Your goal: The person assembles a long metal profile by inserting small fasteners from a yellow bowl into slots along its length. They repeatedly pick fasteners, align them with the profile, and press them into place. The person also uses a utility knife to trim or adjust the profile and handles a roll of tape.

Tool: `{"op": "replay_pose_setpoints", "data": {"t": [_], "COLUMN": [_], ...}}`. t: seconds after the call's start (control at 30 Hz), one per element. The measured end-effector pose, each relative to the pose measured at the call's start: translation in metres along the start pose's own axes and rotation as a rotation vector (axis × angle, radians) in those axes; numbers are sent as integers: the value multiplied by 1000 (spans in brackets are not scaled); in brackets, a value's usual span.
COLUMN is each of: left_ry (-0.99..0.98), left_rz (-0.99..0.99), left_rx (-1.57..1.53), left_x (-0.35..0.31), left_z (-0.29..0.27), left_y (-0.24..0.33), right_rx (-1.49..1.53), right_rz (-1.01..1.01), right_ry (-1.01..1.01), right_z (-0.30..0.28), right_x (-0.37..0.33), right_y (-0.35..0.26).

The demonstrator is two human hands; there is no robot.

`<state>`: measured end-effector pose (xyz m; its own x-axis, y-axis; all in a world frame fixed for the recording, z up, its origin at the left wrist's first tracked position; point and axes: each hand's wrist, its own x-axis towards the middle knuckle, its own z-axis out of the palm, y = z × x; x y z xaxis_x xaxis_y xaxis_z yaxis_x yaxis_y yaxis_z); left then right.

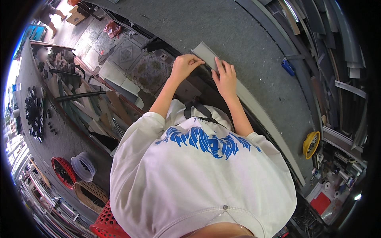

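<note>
A long, pale grey flat strip lies along the near edge of the grey worktable, running from ahead of me down to the right past my body. At its far end my left hand is closed in a pinch, fingertips beside the strip's left edge. Whatever those fingertips hold is too small to make out. My right hand rests on the strip with its fingers stretched out and apart, the thumb toward the left edge.
On the table's far side lie a blue tool, many long dark strips and a yellow basket. To the left, a bench carries small black parts, a red basket and a white basket. A person stands far left.
</note>
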<state>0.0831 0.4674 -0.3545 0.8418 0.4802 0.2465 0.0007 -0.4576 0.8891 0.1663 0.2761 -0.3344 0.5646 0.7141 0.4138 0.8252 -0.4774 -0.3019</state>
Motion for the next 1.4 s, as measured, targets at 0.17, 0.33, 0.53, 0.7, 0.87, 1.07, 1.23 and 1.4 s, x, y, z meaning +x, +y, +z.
{"op": "replay_pose_setpoints", "data": {"t": [0.17, 0.33, 0.53, 0.7, 0.87, 1.07, 1.23, 1.4], "left_ry": [-158, -210, -296, -371, -308, -239, -187, 22], "left_rz": [-129, -216, -188, -165, -128, -247, -193, -8], "left_rx": [90, 126, -46, -7, 59, 142, 171, 194], "left_x": [1, -3, 6, 11, 7, 3, 2, -11], "left_z": [-10, -10, -15, -15, -13, -9, -3, 9], "left_y": [9, 14, 1, -6, 6, 18, 13, 8], "right_rx": [-26, -3, -56, -60, -58, 17, 22, 7], "right_rz": [-5, 18, -29, -32, -40, 28, 38, 41], "right_ry": [-27, -32, -4, -13, -9, -10, 2, 21], "right_z": [-2, -3, -3, -2, 0, -2, -4, -1], "right_x": [-2, -2, -3, -4, -3, -3, -2, -4], "right_y": [-1, -3, -3, -2, 0, -3, -5, -5]}}
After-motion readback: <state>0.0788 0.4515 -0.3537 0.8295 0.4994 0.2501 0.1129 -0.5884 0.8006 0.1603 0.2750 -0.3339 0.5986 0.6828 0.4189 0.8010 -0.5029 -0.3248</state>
